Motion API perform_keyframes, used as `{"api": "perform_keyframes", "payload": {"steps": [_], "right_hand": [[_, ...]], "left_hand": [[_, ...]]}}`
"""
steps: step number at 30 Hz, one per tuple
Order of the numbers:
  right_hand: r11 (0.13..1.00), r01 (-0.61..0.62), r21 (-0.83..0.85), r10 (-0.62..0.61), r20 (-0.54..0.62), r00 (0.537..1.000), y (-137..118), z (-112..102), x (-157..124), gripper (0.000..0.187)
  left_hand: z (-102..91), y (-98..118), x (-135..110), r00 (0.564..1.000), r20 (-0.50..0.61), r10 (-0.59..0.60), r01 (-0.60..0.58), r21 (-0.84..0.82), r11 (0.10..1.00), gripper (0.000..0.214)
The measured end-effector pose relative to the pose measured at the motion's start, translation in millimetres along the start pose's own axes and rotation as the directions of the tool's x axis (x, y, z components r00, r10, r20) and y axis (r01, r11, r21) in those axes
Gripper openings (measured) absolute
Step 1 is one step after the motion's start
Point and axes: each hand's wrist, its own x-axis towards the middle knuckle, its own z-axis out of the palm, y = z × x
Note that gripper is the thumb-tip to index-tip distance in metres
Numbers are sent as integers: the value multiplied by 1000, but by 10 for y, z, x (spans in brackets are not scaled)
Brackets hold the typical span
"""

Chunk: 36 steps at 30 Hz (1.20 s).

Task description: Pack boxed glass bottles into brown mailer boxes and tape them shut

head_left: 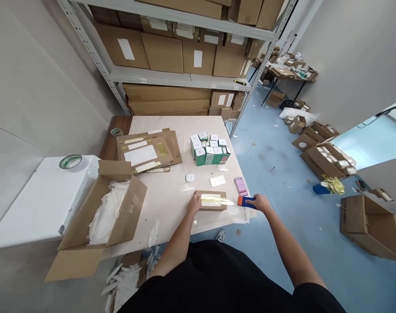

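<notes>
A small brown cardboard box (211, 200) lies near the front edge of the pale table (172, 191), with a strip of clear tape across its top. My left hand (194, 202) presses against the box's left end, fingers curled on it. My right hand (260, 202) grips a blue and orange tape dispenser (245, 201) just right of the box, and tape stretches from it to the box top.
Several green-and-white small boxes (209, 149) stand at the table's far right. Flattened cartons (147, 152) lie at the back left. An open carton with white wrapping (110, 208) overhangs the left. Tape rolls (70, 161), shelving with cartons (172, 56) and floor boxes (367, 224) surround.
</notes>
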Motion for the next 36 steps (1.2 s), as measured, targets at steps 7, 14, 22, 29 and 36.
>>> {"api": "perform_keyframes", "payload": {"steps": [7, 14, 22, 29, 36], "right_hand": [[999, 10, 45, -8, -38, 999, -197, 125, -144, 50], [980, 130, 150, -120, -73, 990, -860, 423, -209, 52], [963, 214, 166, -210, -42, 977, -2095, 499, -381, 50], [959, 280, 32, -280, 7, 960, -2937, 452, -494, 51], [954, 301, -20, -299, 59, 952, -3029, 276, -430, 52]], "left_hand": [[-190, -236, 136, 999, 36, 26, -21, -135, 991, 66], [-605, -502, 199, 998, -52, -33, 22, -199, 980, 71], [-1258, -613, 194, 981, -180, -69, 21, -259, 966, 72], [-1219, -452, -38, 988, -134, 77, -131, -466, 875, 85], [-1019, -372, -128, 985, -170, 3, -117, -669, 734, 85]]}}
